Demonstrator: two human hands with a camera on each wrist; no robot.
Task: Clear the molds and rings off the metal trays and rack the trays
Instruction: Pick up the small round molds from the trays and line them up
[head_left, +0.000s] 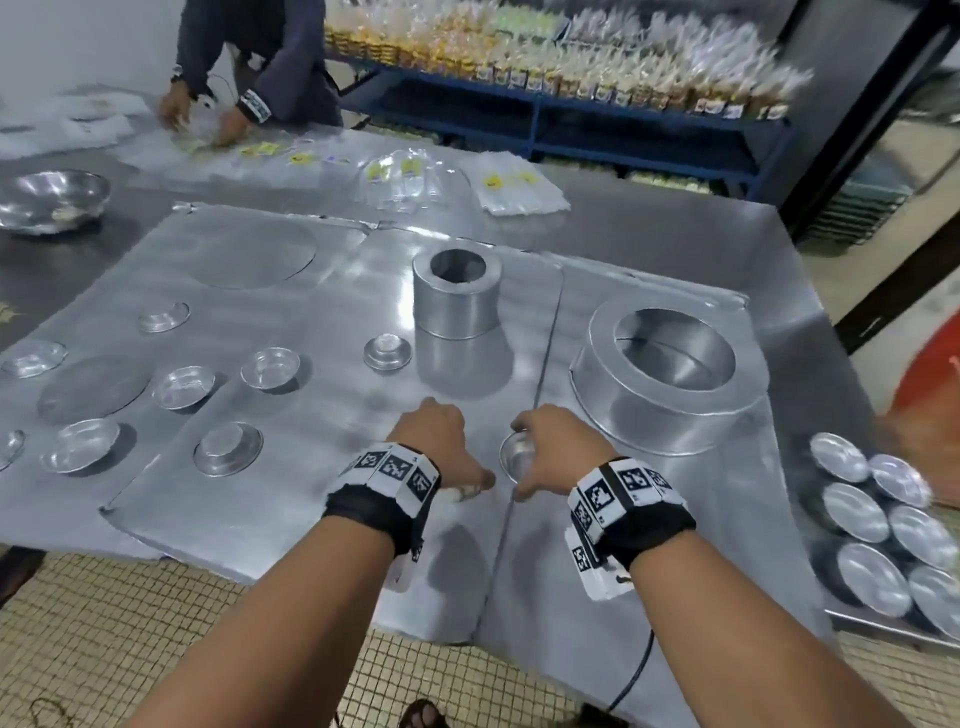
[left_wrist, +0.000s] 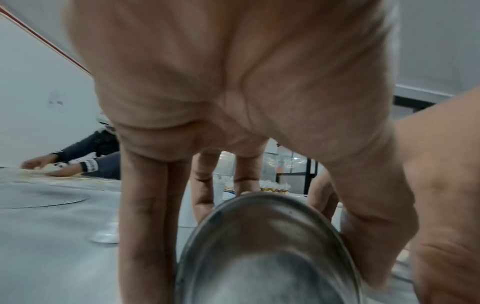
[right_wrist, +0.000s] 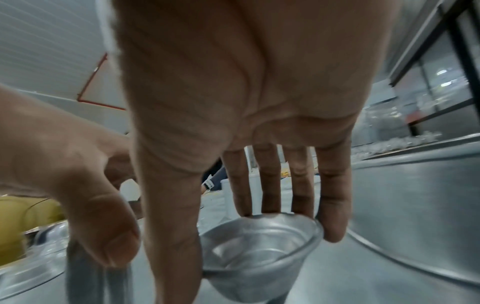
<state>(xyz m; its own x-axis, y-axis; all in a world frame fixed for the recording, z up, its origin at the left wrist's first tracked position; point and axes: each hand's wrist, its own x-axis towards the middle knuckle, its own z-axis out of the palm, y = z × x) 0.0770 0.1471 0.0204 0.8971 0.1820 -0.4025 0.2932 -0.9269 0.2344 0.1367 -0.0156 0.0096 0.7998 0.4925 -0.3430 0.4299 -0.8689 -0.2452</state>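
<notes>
Your right hand (head_left: 550, 447) has its fingers (right_wrist: 335, 207) curled over the rim of one small round shiny metal mold (right_wrist: 259, 253), lifted a bit above the flat metal trays (head_left: 291, 467), right by the seam between two of them. Your left hand (head_left: 441, 441) grips another small metal mold (left_wrist: 270, 251) against the palm, fingers (left_wrist: 145, 216) pointing down around it, thumb on the other side. Three trays lie side by side on the steel counter (head_left: 675, 218). I count around nine more small molds loose on the left and middle trays. There's one tall metal ring (head_left: 457, 293) on the middle tray and one wide low ring (head_left: 670, 379) on the right tray. About seven more small molds sit grouped on a separate tray (head_left: 883, 525) at the far right. One big metal bowl (head_left: 49, 200) far left
</notes>
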